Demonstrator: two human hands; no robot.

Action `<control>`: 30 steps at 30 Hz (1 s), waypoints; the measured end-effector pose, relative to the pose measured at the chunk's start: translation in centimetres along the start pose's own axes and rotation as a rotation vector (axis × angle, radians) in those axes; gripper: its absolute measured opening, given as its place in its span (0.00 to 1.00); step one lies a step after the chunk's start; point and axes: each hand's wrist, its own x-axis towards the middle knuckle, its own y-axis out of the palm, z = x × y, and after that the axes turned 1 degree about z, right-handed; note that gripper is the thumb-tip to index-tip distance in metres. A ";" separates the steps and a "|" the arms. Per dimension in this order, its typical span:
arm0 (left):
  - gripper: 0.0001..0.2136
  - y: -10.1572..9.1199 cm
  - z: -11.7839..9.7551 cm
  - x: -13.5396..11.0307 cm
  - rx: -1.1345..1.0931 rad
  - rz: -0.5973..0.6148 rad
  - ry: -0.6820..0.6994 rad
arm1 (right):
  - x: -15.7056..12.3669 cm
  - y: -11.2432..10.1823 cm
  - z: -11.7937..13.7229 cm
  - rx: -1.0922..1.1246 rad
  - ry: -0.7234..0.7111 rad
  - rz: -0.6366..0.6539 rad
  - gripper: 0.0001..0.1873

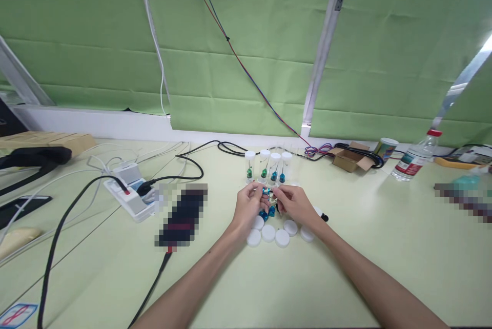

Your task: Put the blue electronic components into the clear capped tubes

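Observation:
My left hand (251, 200) is closed in a pinch on a small blue part (266, 191), held just above the table. Close beside it, my right hand (290, 200) is closed too, its fingertips near that part; what they hold is too small to make out. Below my fingers lie more small blue parts (264, 214). Several round white caps (268, 232) are spread on the table in front of my hands. Behind my hands stands a row of clear tubes with white tops (249, 155); small green pieces (264, 172) and blue pieces (282, 178) with thin dark stems show in them.
To the left are a blurred dark device (184, 216) on a cable and a white power strip (134, 198) with black plugs. At the back right stand an open cardboard box (348, 159), a can (385, 149) and a plastic bottle (415, 157). Black cables run along the wall.

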 end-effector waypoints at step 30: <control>0.11 0.0 -0.1 -0.1 0.011 -0.031 0.011 | 0.0 0.1 -0.2 0.013 0.047 -0.081 0.23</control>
